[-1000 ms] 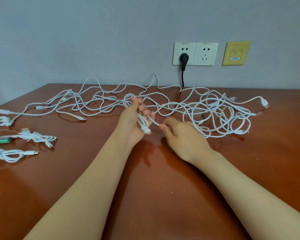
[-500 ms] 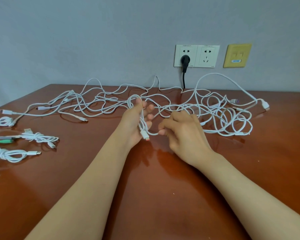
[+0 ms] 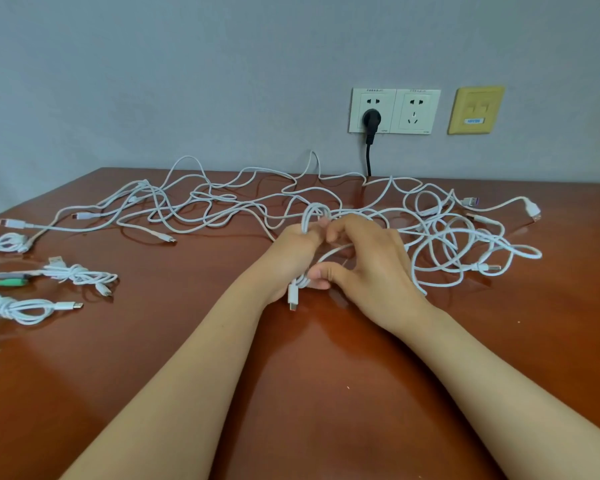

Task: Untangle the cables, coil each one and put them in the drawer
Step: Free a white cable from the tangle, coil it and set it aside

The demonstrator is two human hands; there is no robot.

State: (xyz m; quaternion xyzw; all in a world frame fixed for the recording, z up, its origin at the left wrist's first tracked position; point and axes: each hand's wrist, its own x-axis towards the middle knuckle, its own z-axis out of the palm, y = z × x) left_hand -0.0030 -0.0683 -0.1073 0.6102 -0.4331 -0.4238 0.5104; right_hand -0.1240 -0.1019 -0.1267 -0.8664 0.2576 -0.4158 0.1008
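Note:
A tangle of white cables (image 3: 444, 237) sprawls across the far half of the brown table (image 3: 326, 393). My left hand (image 3: 288, 261) grips a small coil of one white cable (image 3: 314, 216), whose plug end (image 3: 292, 297) hangs below the palm. My right hand (image 3: 368, 265) is pressed against the left one and pinches the same cable, laying a loop onto the coil. Its fingers hide part of the coil. No drawer is in view.
Several coiled white cables (image 3: 80, 275) and a green item (image 3: 0, 282) lie at the table's left edge. Loose cable ends (image 3: 167, 239) trail left of my hands. A black plug (image 3: 371, 121) sits in the wall socket behind.
My right hand has swung left against my left hand, bringing a loop of cable onto the coil. The high arc of cable on the right has dropped onto the table.

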